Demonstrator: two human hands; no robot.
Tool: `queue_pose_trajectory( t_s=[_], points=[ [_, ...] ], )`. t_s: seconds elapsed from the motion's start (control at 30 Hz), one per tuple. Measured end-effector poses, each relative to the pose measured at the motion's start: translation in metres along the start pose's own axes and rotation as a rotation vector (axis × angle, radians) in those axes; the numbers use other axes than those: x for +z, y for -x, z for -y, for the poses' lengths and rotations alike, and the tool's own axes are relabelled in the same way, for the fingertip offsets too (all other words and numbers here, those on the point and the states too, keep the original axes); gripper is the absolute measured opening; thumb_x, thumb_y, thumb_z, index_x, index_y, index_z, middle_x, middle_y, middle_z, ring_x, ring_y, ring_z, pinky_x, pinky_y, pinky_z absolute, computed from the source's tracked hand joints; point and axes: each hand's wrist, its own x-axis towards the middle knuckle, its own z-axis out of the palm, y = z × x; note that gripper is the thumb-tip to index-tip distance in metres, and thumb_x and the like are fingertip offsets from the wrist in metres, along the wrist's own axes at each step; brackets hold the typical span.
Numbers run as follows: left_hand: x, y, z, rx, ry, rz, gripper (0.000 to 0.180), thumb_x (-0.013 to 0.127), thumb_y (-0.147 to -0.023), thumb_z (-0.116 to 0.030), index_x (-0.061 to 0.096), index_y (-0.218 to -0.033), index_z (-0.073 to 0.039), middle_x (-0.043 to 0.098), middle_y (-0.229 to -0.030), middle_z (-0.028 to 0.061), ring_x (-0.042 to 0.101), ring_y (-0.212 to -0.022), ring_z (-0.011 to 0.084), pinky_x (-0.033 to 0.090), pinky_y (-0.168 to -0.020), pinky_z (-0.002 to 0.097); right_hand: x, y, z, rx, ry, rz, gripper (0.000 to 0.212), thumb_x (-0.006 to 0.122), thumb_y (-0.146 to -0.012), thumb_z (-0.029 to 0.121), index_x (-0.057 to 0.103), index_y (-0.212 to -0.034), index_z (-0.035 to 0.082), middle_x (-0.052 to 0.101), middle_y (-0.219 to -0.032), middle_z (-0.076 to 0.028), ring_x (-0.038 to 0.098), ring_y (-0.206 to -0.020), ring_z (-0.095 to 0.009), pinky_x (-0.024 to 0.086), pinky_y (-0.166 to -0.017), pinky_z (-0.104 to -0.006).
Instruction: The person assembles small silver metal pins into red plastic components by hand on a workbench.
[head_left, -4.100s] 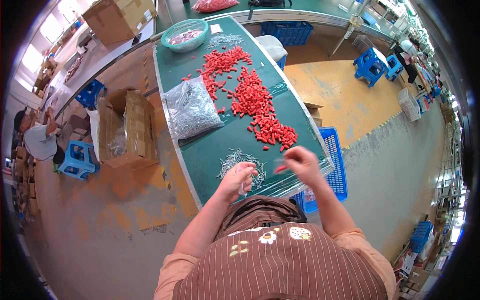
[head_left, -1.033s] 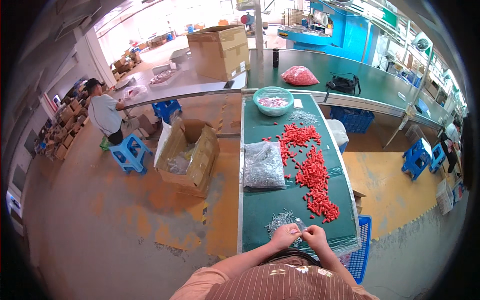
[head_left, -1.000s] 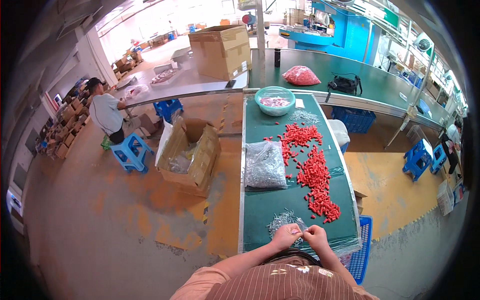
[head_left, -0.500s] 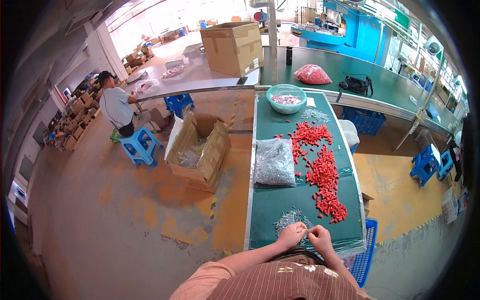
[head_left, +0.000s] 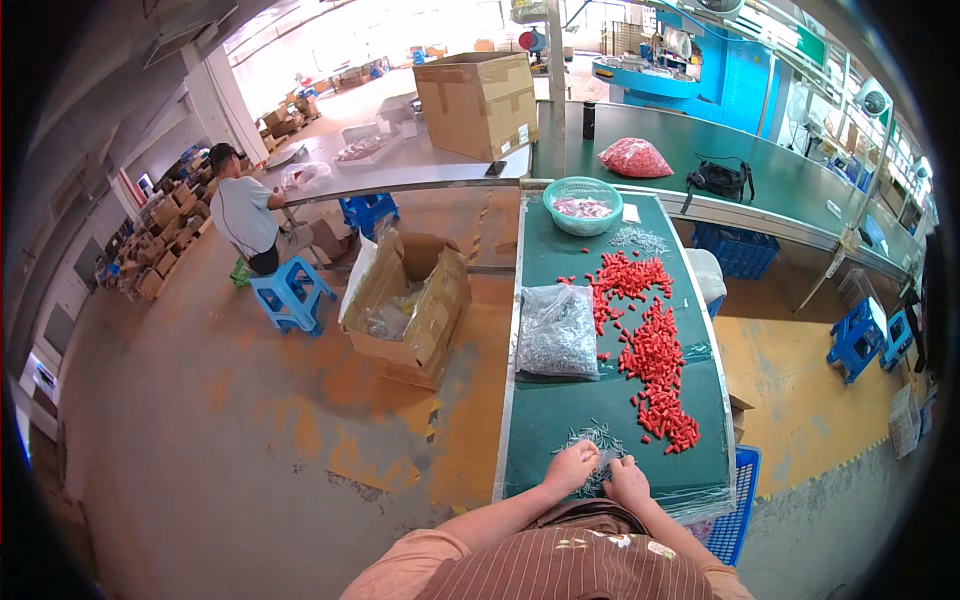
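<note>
Closing our left hand (head_left: 573, 468) on a small clear plastic bag (head_left: 606, 458), we are holding it low over the near end of the smooth green table (head_left: 540, 410), between our two hands. Our right hand (head_left: 628, 483) is hovering with its fingertips at the bag; whether they are pinching it, we cannot tell. Which way the bag's long axis is pointing is also escaping us: its see-through film is blending into the background, and our fingers are covering part of it. Just beyond, slim silvery metal pieces (head_left: 592, 436) are pointing every which way in a loose heap. Short red cylindrical plugs (head_left: 655, 350) are forming a long drift, stretching away from us and slanting left toward its far end. Beside them, a larger, roughly square clear bag (head_left: 558, 332) is lying flat, bulging with glinting grey contents.
</note>
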Motion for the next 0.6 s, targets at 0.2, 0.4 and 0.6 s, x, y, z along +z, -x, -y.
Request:
queue_pose_trajectory(
  t_s=[0.2, 0.4, 0.6],
  points=[
    [-0.006, 0.013, -0.016, -0.057, -0.057, -0.007, 0.018, 0.062, -0.08, -0.024, 0.065, -0.084, -0.007, 0.065, -0.074, 0.0089, 0.062, -0.067, 0.018, 0.047, -0.064, 0.0318, 0.023, -0.001, -0.022, -0.117, 0.032, -0.041, 0.012, 0.058, -0.074, 0.01, 0.053, -0.082, 0.003, 0.055, -0.084, -0.019, 0.059, -0.072, -0.038, 0.05, -0.063, -0.0465],
    [-0.01, 0.002, 0.005, 0.113, -0.146, -0.116, 0.021, 0.06, -0.078, -0.027, 0.064, -0.08, -0.007, 0.064, -0.079, 0.0159, 0.062, -0.073, 0.0334, 0.049, -0.064, 0.0402, 0.03, -0.012, -0.025, -0.111, -0.084, -0.145, 0.009, 0.053, -0.075, 0.012, 0.053, -0.076, 0.003, 0.054, -0.077, -0.02, 0.056, -0.072, -0.04, 0.047, -0.065, -0.0485],
    [-0.026, 0.0, -0.009, -0.031, -0.073, -0.094, 0.017, 0.064, -0.077, -0.021, 0.066, -0.078, -0.004, 0.06, -0.063, 0.0068, 0.054, -0.058, 0.0107, 0.045, -0.057, 0.0283, 0.029, -0.029, -0.04, 0.133, -0.453, -0.125, 0.014, 0.061, -0.077, 0.011, 0.064, -0.084, 0.001, 0.065, -0.078, -0.014, 0.064, -0.067, -0.023, 0.049, -0.061, -0.0328]
  ],
)
